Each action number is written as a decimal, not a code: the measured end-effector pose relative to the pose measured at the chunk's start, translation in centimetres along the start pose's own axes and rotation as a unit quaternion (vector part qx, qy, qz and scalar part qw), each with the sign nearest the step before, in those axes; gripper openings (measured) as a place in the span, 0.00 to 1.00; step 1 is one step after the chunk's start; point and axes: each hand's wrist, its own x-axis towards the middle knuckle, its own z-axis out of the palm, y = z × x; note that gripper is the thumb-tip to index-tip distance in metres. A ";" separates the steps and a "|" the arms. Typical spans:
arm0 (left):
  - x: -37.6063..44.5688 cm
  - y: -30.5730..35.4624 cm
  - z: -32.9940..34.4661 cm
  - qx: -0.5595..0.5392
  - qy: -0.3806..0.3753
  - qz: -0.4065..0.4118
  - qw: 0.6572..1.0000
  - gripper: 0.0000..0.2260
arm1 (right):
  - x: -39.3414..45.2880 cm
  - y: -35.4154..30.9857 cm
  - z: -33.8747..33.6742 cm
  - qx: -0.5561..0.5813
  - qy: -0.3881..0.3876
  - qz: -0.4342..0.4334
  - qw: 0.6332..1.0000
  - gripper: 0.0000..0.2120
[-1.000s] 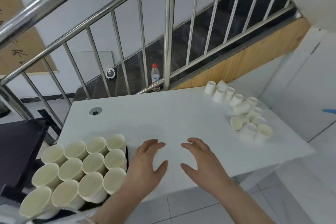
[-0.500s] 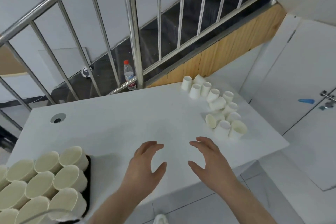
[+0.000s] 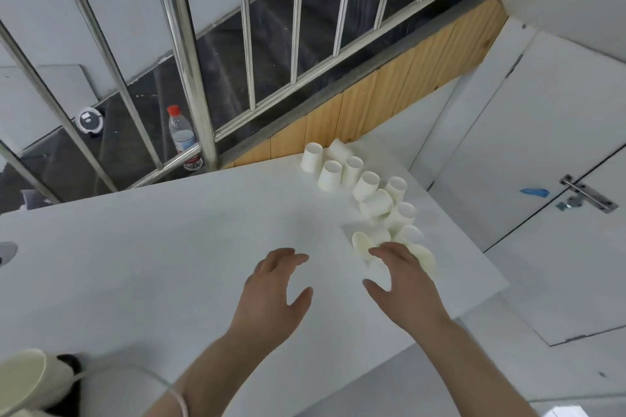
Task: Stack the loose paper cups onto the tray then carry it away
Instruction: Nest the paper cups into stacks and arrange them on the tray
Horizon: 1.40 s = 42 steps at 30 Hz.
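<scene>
A: Roughly ten loose paper cups (image 3: pixel 367 184) sit bunched at the far right of the bench (image 3: pixel 176 234). Most stand mouth up; at least one, the tipped cup (image 3: pixel 361 243), lies on its side by your right fingertips. A couple more may be down, hard to tell.

B: Hands?

A: Both empty. Your left hand (image 3: pixel 274 291) hovers over bare bench, fingers spread and relaxed. Your right hand (image 3: pixel 403 284) is spread too, fingers just reaching the nearest cups and partly covering one. Can't tell if it's touching yet.

B: Tray?

A: Only a dark corner (image 3: pixel 69 360) shows at bottom left, with one stacked cup (image 3: pixel 23 379) at the frame edge. Well apart from the loose pile.

B: Handling?

A: I'd expect very light, thin-walled, easy to crush. Squeeze the side and it'll likely go oval and then won't nest cleanly. Take each near the rim, where the rolled lip is stiffest, thumb one side, fingers the other, light pinch.

B: Risks?

A: They're packed touching each other, so a nudge could topple neighbours, and the pile is near the bench's right edge. Take the near ones first. Nest a few before crossing to the tray.
</scene>
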 end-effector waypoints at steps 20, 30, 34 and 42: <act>9.5 1.8 8.5 0.056 0.037 -0.137 0.988 0.21 | 16.7 7.6 4.6 -0.106 -0.190 -0.021 0.976 0.21; 12.3 1.7 10.1 0.071 0.020 -0.154 0.985 0.22 | 19.4 9.1 5.8 -0.066 -0.176 -0.047 0.981 0.13; 13.3 1.3 10.6 0.072 -0.002 -0.148 0.986 0.28 | 19.7 8.7 5.4 0.051 -0.141 -0.039 0.988 0.15; 14.4 1.3 11.8 0.082 -0.031 -0.124 0.988 0.41 | 18.5 5.7 5.5 0.222 -0.214 -0.044 0.950 0.11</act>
